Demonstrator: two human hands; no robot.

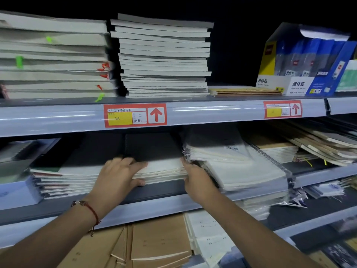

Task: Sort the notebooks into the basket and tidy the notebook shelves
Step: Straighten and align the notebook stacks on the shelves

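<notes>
A stack of black-covered notebooks [154,157] lies flat on the middle shelf [164,190], between a taller stack of dark-spined notebooks [63,180] to the left and plastic-wrapped white notebooks [231,163] to the right. The left hand [117,178] grips the stack's near left corner, fingers over the top cover and thumb under the near edge. The right hand [197,180] presses against the stack's right side; whether its fingers curl around the stack cannot be told. On the upper shelf [58,117] stand two tall piles of pale notebooks [164,57], with boxes of liquid glue [301,60] farther right. A red-and-yellow price label [135,115] marks the shelf edge. Brown-covered notebooks [160,242] lie below.
</notes>
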